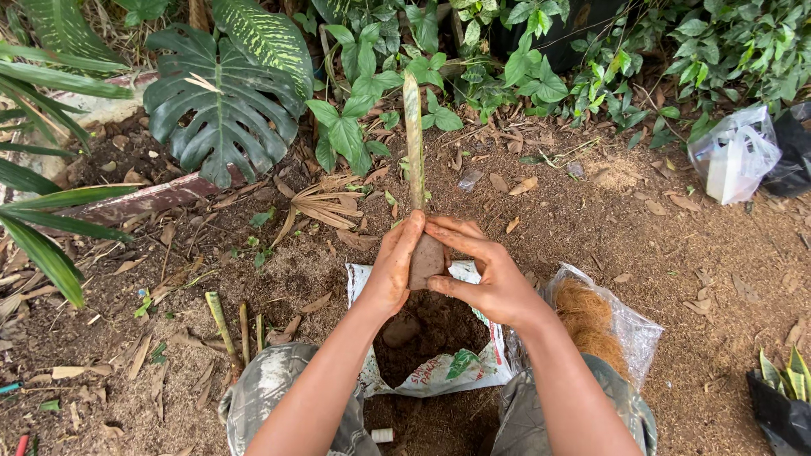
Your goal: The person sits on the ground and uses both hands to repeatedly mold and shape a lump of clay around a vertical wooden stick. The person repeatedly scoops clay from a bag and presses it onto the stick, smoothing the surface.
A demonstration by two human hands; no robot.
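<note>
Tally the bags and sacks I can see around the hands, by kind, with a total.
Open printed soil sack, below the left hand and right hand: 1
Clear bag of brown coconut fibre: 1
Clear plastic bag with something white inside: 1
Black plastic bag at the right edge: 1
Black nursery bag with a striped plant: 1
Total: 5

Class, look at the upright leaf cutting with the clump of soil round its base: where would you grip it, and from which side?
Grip the soil ball at the base of the leaf cutting, from both sides, as the left hand and right hand do. The narrow blade stands upright and looks likely to bend, while the rounded clump probably carries the weight, so cupping it should keep the soil together.
</note>
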